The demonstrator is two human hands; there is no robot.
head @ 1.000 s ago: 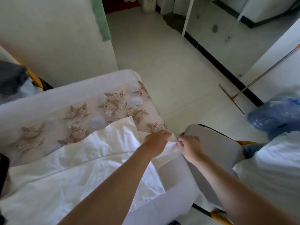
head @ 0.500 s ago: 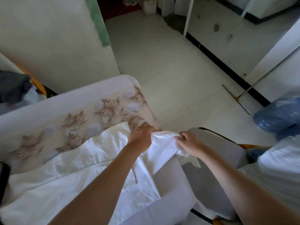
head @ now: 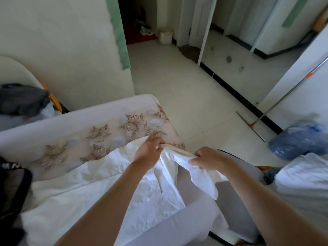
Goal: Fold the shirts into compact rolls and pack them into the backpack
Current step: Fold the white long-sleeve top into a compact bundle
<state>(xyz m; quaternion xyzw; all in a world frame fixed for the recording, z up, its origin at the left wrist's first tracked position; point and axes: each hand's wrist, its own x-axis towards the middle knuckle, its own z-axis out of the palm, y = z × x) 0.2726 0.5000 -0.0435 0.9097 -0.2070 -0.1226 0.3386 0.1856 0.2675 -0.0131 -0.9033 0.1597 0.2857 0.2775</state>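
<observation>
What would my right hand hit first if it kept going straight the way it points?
Past the shirt it grips, the right hand points toward the left hand and would probably meet it first, though depth is unclear.

The white shirt (head: 99,189) lies wrinkled and spread across the floral-patterned cloth (head: 99,134), its body running toward the near left. Its far right end is lifted off the surface, bunched and stretched between the left hand (head: 148,150) and the right hand (head: 207,158), with a loose flap drooping below. The black backpack (head: 10,176) sits at the left edge, partly out of view, just beside the shirt.
</observation>
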